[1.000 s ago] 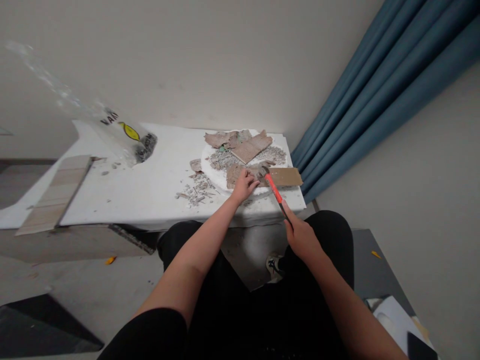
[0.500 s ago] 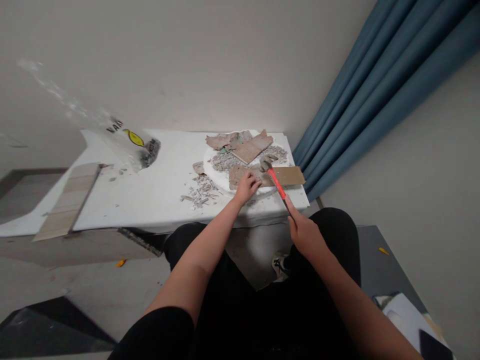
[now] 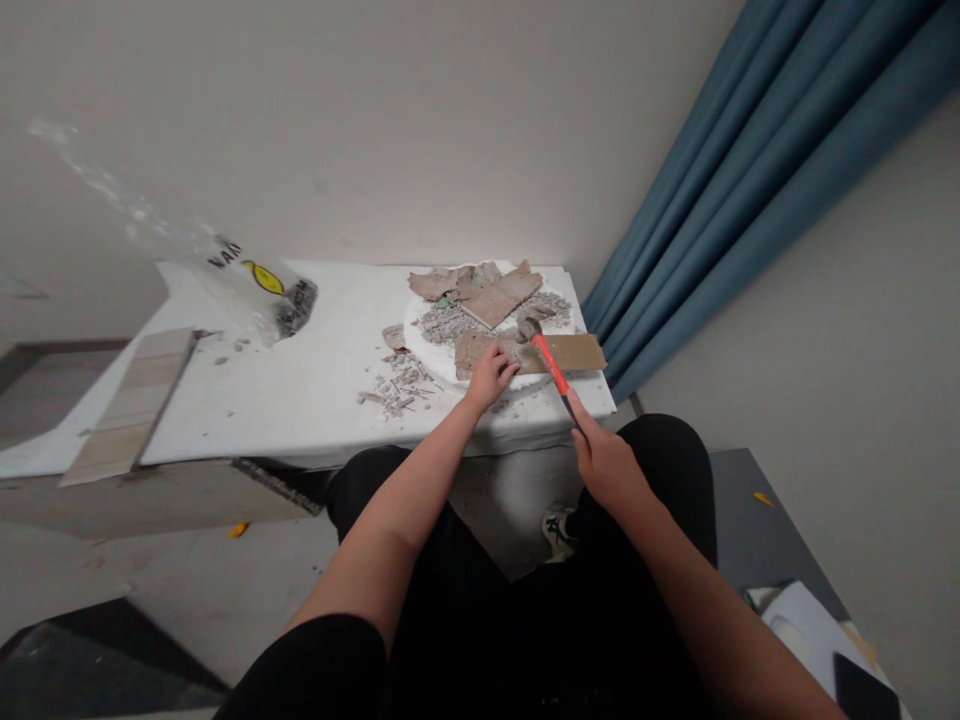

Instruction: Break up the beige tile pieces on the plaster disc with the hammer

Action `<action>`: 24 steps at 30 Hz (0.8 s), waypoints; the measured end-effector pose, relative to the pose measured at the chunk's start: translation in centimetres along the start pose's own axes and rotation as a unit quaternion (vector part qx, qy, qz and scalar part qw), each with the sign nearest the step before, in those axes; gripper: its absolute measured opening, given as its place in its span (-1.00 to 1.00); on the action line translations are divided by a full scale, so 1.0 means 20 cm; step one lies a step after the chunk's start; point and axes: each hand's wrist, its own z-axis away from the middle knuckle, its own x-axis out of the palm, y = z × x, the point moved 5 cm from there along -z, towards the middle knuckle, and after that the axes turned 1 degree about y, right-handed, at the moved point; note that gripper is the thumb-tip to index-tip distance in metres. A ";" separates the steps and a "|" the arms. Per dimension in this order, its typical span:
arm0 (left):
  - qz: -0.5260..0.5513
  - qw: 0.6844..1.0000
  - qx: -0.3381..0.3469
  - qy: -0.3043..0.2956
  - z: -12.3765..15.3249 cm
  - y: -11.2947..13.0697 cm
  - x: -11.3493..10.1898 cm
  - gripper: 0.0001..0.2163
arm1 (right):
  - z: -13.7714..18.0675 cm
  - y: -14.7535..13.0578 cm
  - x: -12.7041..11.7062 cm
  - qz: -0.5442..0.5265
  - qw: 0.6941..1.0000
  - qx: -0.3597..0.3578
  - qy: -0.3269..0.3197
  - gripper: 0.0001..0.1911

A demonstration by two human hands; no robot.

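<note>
My right hand (image 3: pixel 611 462) is closed round the dark lower end of a hammer (image 3: pixel 553 368) with a red handle. Its metal head hangs over a brown board strip (image 3: pixel 577 352), close to my left hand. The left half of that strip is rough and crusted, the right end smooth. My left hand (image 3: pixel 490 378) rests on the rough part with its fingers bent together; what they hold, if anything, is hidden. Under the strip lies a round white slab (image 3: pixel 421 348) covered with grey rubble (image 3: pixel 444 323) and broken board pieces (image 3: pixel 501 298).
A white-covered table (image 3: pixel 300 390) stands against the wall. More crumbs and splinters (image 3: pixel 405 385) lie left of the slab. A clear plastic bag (image 3: pixel 262 277) with dark contents and a long plank (image 3: pixel 131 405) sit further left. A blue curtain (image 3: pixel 675 210) hangs at the right.
The whole view has shifted slightly to the left. The hammer and both hands keep nearly the same places over the board strip.
</note>
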 end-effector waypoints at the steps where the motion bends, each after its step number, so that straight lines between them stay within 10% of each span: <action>1: 0.000 1.000 0.001 -0.001 0.00 0.00 0.00 -0.78 | 0.00 0.00 0.00 -0.001 1.000 0.000 0.000 -0.34; 24: 0.000 1.000 -0.002 -0.008 0.00 -0.01 0.01 -0.75 | 0.01 -0.01 0.02 -0.001 1.000 0.009 -0.015 -0.37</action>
